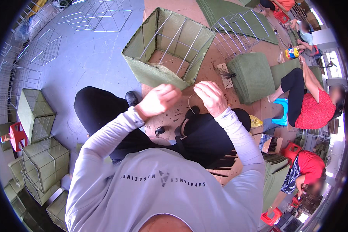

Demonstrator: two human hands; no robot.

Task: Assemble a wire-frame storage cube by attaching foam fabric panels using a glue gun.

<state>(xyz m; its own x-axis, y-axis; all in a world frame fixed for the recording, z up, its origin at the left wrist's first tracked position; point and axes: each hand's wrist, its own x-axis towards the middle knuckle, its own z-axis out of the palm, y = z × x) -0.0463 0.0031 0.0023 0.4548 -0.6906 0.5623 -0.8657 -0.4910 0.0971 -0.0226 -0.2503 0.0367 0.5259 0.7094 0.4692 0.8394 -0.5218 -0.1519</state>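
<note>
A large box (pixel 141 71) of green fabric over a metal wire frame stands on the floor ahead of me, its open side facing up. At its near edge, my left hand (pixel 159 101) has its fingers curled closed; what they hold, if anything, is hidden. My right hand (pixel 212 97) is pinched closed by the box's near right corner. A thin pale cord (pixel 189 103) curves down from its fingertips. Another thin strand lies across the box's inside.
Stacked green fabric sheets (pixel 253 77) lie to the right, beside a bare wire frame (pixel 239 33). Finished-looking green boxes (pixel 46 164) and a red stool (pixel 18 136) stand at left. More wire frames (pixel 96 17) lie at far left. A person sits on a blue stool (pixel 281 112) at right; others work beyond.
</note>
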